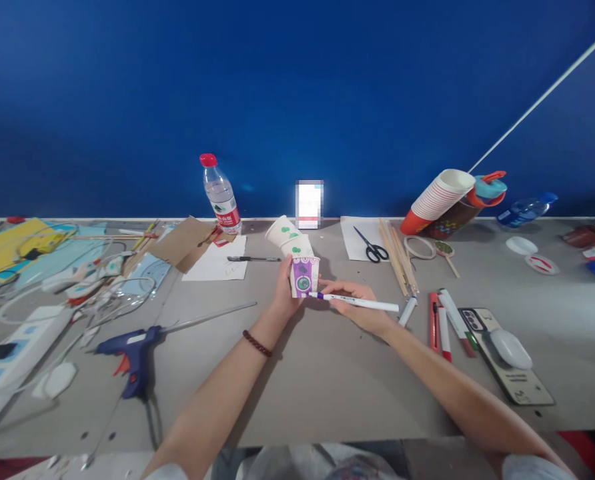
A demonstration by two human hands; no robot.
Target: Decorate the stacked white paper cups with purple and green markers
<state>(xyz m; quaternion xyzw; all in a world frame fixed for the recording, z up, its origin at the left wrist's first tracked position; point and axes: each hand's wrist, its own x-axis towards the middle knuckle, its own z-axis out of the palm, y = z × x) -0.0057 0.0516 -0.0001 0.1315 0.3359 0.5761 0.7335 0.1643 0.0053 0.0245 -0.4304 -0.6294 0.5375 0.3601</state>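
A paper cup (305,285) coloured in purple is held roughly upright in the left hand (285,291), whose fingers are wrapped round its left side. A purple marker (372,305) is pinched in the right hand (354,301), and its tip is pointed at the lower right of the cup; whether the two are touching cannot be told. Just beyond the left-hand grip, white cups (302,245) printed in green are seen. To the left of that grip, a black pen (265,259) is laid partly on a sheet of paper (210,265), and farther left, nearer the body, a blue glue gun (136,357) is set down. Beyond the right-hand grip, scissors (369,247) are placed by wooden sticks (394,260). Well to its right, a white case (511,349) is rested on a phone (525,388).
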